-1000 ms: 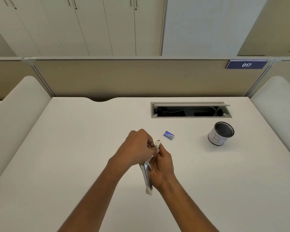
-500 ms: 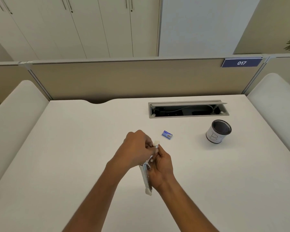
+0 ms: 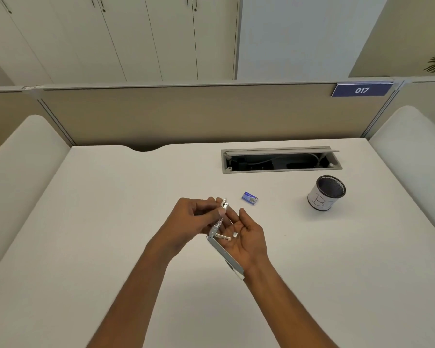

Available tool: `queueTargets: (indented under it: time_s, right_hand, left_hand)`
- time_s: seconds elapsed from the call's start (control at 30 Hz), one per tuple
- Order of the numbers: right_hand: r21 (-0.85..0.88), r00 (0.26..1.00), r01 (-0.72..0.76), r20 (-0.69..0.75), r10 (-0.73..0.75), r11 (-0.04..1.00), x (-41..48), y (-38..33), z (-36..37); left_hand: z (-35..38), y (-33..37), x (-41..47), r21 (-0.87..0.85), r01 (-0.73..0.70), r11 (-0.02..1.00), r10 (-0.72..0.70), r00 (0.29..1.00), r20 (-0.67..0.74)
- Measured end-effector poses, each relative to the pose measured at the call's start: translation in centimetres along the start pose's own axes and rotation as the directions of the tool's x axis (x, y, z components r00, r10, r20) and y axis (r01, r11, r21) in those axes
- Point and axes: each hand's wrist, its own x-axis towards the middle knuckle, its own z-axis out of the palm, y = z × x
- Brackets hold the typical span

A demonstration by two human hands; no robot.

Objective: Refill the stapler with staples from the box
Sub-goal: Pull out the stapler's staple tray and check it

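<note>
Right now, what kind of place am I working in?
Most likely an office cubicle: a partition carrying a numbered sign reading 017, an open cable hatch set in the white desk, and a pen cup standing near it.

Two bare hands: left hand [image 3: 194,219], right hand [image 3: 246,237]. Left forearm [image 3: 136,292] and right forearm [image 3: 286,305] bare from wrist to lower frame edge, tapering toward slender wrists. Long fingers [image 3: 244,218]. Short nail visible on left thumb [image 3: 221,211].
</note>
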Motion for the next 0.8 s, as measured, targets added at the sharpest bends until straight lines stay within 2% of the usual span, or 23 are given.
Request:
queueTargets:
  time_s: [0.1, 0.2, 0.33, 0.47, 0.57, 0.8]
  right_hand:
    - [0.027, 0.998, 0.021, -0.067, -0.019, 0.999, 0.3, -0.6, 0.2]
    - [0.002, 0.979, 0.014, -0.203, -0.013, 1.000, 0.6, -1.0, 0.2]
    - [-0.165, 0.875, -0.076, -0.483, -0.013, 0.983, 1.6, -1.7, -1.4]
    - [-0.308, 0.765, -0.151, -0.638, -0.086, 0.939, 2.4, -2.9, -3.8]
    - [-0.363, 0.741, -0.171, -0.661, -0.123, 0.916, 2.9, -4.0, -4.8]
    - [-0.491, 0.867, -0.099, -0.469, -0.167, 0.865, 3.3, -6.7, -4.3]
  left_hand:
    - [0.1, -0.7, 0.0, -0.224, 0.010, 0.975, -0.011, 1.000, -0.004]
    - [0.5, -1.7, 0.2, -0.459, 0.059, 0.886, -0.056, 0.998, 0.018]
    - [1.3, -3.0, 0.6, -0.598, 0.099, 0.795, -0.112, 0.994, 0.016]
    - [1.8, -3.7, 1.1, -0.668, 0.124, 0.734, -0.148, 0.989, 0.021]
    - [2.0, -4.1, 1.6, -0.756, 0.121, 0.643, -0.191, 0.982, -0.006]
    - [3.2, -4.9, 2.6, -0.927, 0.066, 0.370, -0.345, 0.936, -0.071]
